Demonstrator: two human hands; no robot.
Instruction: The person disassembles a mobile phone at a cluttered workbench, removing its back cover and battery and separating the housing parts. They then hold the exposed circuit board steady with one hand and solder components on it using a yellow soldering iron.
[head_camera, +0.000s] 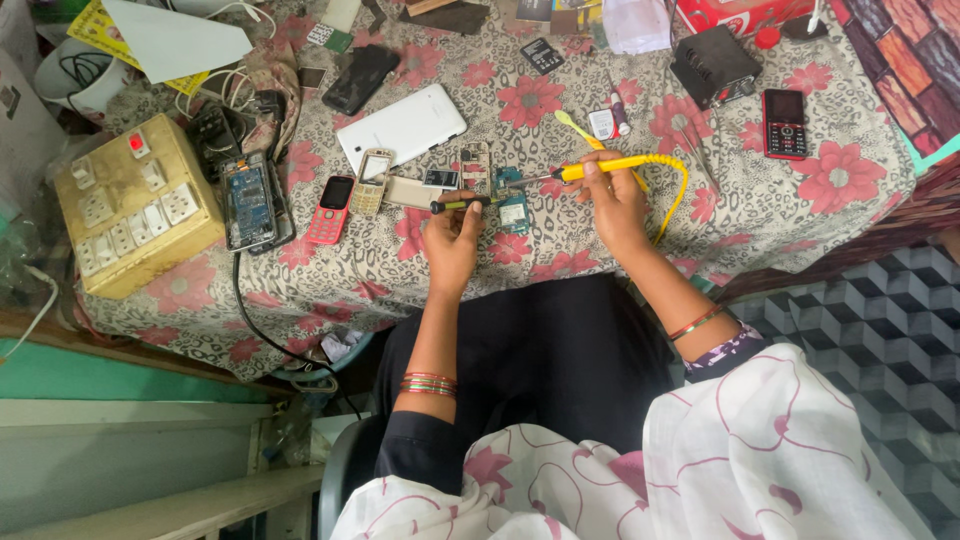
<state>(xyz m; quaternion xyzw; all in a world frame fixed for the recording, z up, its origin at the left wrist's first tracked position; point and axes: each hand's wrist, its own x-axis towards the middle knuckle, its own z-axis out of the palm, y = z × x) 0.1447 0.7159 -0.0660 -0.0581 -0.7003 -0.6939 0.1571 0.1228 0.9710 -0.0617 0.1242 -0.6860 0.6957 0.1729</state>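
White tablet, pink keypad phone, red phone, switchboard box, black charger

a yellow-handled soldering iron is gripped in the right hand, its tip pointed at a green circuit board laid on the flowered tablecloth. just left of the circuit board, a small dark tool is pinched in the fingers of the left hand. an opened phone frame is seen just above the circuit board, and a gold keypad phone and a pink keypad phone are laid further to its left. a white tablet is placed above and left of the circuit board. a yellow switchboard box is set far to its left, and a red keypad phone far to its right.
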